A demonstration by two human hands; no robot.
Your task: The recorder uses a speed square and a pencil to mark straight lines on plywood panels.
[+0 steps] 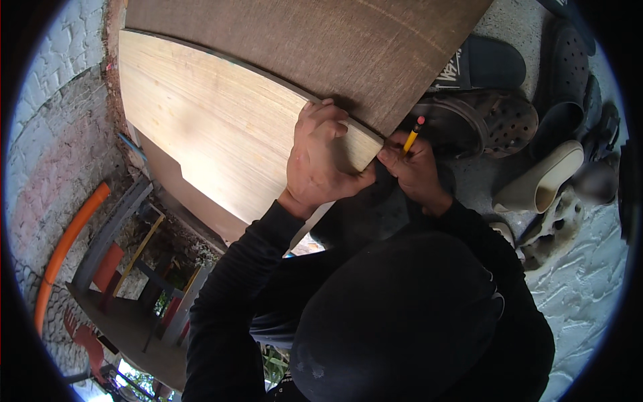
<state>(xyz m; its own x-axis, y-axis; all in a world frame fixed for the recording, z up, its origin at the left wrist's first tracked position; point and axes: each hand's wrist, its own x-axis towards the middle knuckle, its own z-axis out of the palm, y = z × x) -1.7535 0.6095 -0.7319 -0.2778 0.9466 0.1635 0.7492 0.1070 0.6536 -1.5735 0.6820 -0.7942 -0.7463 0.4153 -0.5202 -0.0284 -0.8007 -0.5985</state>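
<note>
A pale, straight-grained wooden board (207,114) lies over a darker brown wooden panel (301,40). My left hand (316,157) grips the pale board near its right end, its fingers curled over the far edge and its thumb reaching toward the near corner. At that same right corner, my right hand (415,171) is closed around a yellow pencil (411,139). The pencil's pink eraser points up and away from me. Its writing tip is hidden by my fingers.
To the right, several shoes lie on the grey floor, among them a dark clog (506,120), a black slide sandal (495,61) and a cream shoe (542,177). An orange pipe (67,248) runs along the rough white wall at left, near a wooden rack (110,231).
</note>
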